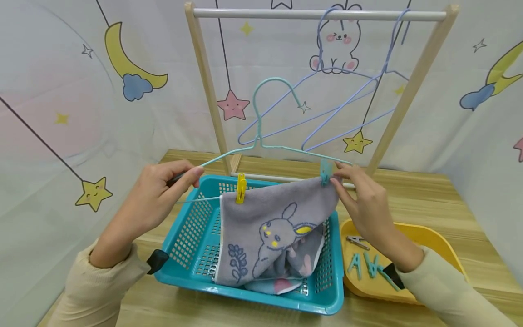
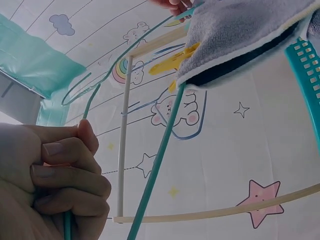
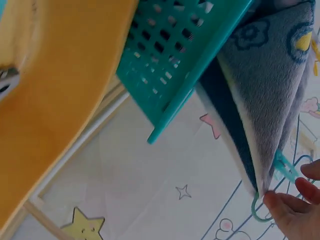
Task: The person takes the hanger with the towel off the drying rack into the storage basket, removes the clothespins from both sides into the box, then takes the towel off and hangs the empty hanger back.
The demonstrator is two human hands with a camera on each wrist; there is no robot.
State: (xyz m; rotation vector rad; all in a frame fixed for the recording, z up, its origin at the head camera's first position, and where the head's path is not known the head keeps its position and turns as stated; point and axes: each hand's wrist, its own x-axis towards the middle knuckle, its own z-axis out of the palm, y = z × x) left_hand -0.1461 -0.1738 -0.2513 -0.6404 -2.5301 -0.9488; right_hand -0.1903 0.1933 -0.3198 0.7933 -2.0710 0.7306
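Note:
A teal clothes hanger (image 1: 282, 146) is held up over the basket, its hook upward. My left hand (image 1: 161, 190) grips its left arm with curled fingers, as the left wrist view (image 2: 70, 175) also shows. Over the lower bar hangs a grey towel (image 1: 269, 227) with a rabbit pattern, its lower part bunched in the blue basket (image 1: 180, 272). A yellow clothespin (image 1: 241, 188) clips the towel's upper left edge, a light blue clothespin (image 1: 325, 172) its upper right. My right hand (image 1: 365, 200) pinches the towel's upper right corner at the hanger's end, beside the blue clothespin (image 3: 284, 166).
Behind the basket stands a wooden rack with a white rail (image 1: 261, 13), where two blue hangers (image 1: 310, 118) hang. To the right, a yellow tray (image 1: 425, 229) holds several clothespins (image 1: 372, 265). A patterned cloth (image 1: 135, 136) surrounds the wooden table (image 1: 433, 195).

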